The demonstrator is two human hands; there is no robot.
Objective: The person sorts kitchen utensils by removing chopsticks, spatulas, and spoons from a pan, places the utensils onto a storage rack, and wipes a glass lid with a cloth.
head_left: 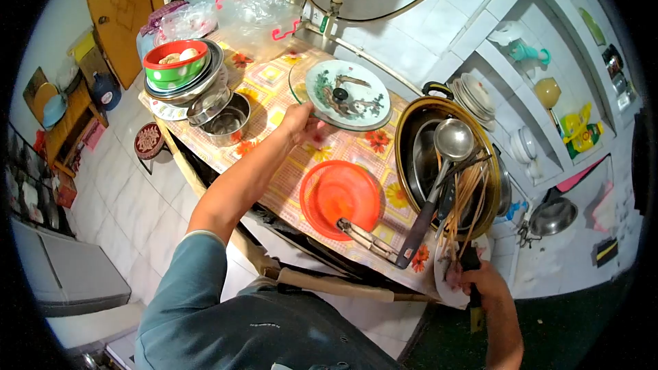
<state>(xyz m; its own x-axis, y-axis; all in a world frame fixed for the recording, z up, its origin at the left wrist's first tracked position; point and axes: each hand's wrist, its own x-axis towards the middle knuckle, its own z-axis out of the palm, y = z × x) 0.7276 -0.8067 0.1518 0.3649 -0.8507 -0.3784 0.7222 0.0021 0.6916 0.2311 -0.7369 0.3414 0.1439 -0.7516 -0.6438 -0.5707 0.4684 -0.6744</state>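
On the table, a clear glass lid with a black knob (340, 94) lies over a pale plate (360, 111) with a painted pattern. My left hand (301, 123) is closed at the near left rim of this lid and plate; which of the two it grips is hard to tell. My right hand (485, 283) is wrapped round a dark-handled utensil (470, 259) whose kind I cannot make out. It is above a white plate (449, 292) at the table's right corner. Beside it, a large brown basin (403, 144) holds a ladle (453, 140) and a bunch of chopsticks (466, 195).
A red plastic basket (322, 195) with metal tongs (367, 236) against it sits on the flowered tablecloth (274, 181). Stacked bowls (175, 79), steel pots (227, 123) and plastic bags (257, 17) occupy the far left. Wall shelves (504, 68) with dishes stand right.
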